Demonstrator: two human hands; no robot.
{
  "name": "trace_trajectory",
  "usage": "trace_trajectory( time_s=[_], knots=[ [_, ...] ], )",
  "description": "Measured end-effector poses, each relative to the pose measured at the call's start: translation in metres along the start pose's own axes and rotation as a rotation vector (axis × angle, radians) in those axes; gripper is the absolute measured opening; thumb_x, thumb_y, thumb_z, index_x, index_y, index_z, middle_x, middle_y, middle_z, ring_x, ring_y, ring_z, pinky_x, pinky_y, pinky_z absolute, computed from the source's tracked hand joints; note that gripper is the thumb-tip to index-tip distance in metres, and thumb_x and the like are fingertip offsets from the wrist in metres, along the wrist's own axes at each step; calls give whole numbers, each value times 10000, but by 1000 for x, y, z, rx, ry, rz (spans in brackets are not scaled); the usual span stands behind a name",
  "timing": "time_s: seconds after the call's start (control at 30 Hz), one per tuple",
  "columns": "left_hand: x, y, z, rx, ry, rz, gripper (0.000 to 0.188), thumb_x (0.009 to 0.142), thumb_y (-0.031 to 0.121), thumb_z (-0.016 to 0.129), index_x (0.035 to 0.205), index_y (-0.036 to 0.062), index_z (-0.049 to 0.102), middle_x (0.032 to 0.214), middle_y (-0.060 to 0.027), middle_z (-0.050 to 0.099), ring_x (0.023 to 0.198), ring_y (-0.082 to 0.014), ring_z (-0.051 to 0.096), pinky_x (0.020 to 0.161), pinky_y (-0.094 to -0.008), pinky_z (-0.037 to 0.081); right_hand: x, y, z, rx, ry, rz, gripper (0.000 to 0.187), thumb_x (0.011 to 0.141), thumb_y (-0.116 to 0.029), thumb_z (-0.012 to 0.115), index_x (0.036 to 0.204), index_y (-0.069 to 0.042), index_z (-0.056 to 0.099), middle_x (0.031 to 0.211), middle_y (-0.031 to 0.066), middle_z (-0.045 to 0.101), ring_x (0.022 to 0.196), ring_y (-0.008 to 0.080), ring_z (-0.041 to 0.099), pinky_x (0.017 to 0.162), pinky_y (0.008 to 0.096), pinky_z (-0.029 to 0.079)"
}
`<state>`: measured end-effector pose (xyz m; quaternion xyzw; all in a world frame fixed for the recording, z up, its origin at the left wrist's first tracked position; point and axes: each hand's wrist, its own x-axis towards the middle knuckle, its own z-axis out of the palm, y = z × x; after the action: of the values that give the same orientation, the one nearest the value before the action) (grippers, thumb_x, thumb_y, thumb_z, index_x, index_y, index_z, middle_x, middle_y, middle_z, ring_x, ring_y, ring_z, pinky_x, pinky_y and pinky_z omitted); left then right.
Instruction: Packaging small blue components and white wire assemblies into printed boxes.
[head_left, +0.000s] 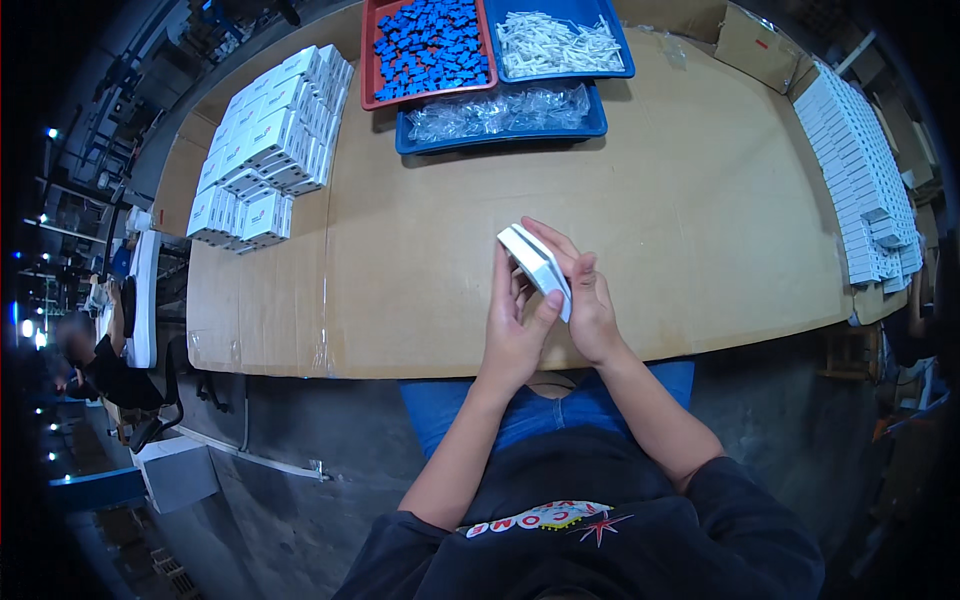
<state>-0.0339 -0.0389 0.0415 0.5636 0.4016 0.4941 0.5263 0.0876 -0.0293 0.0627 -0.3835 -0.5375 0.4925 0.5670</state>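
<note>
A small white box (533,258), tilted, is held between my two hands over the near middle of the table. My left hand (513,335) grips it from the left and below, with the thumb along its near end. My right hand (592,315) presses against its right side, the fingers reaching along the far edge and the thumb raised. A dark gap shows along the box's upper side, and a white flap seems to stand off its near end. What lies inside the box is hidden.
On the cardboard-topped table (430,260), stacked white boxes (270,135) stand at left, more white boxes (855,170) at far right. At the back are a red tray (368,60) of blue pieces, a blue tray (630,62) of white pieces and another blue tray (500,146) of clear plastic bags.
</note>
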Motion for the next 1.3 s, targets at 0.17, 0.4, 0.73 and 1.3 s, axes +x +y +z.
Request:
trace_trajectory(
  time_s=[0.17,0.4,0.73,1.3],
  knots=[
    [12,6,-25,-299,113,-238,704,1102,523,382,1610,53,256,1455,-153,511,1294,-253,575,1064,-406,515,-7,5,-16,-185,-89,-19,588,1099,-376,472,1507,46,503,1581,184,471,1477,315,444,1197,403,372],
    [10,15,-19,-307,136,-306,540,1114,503,390,1473,100,414,1202,-86,593,1054,-170,628,914,-354,561,-11,17,-11,-509,-147,-254,520,950,-96,660,1447,28,569,1479,233,579,1351,364,592,1095,423,510],
    [6,21,-10,-313,155,-286,493,1091,339,496,1514,108,392,1148,-24,558,1024,-101,564,885,-299,512,-18,22,-4,-621,-52,-349,445,982,-99,622,1402,45,597,1236,244,714,1033,371,744,867,403,612],
    [-3,20,-10,-302,184,-218,457,1019,377,496,1314,29,528,1174,-83,604,1072,-147,592,929,-307,495,-24,23,10,-713,64,-555,390,1047,-103,506,1353,124,591,1173,276,722,994,382,762,795,413,626]
  ],
)
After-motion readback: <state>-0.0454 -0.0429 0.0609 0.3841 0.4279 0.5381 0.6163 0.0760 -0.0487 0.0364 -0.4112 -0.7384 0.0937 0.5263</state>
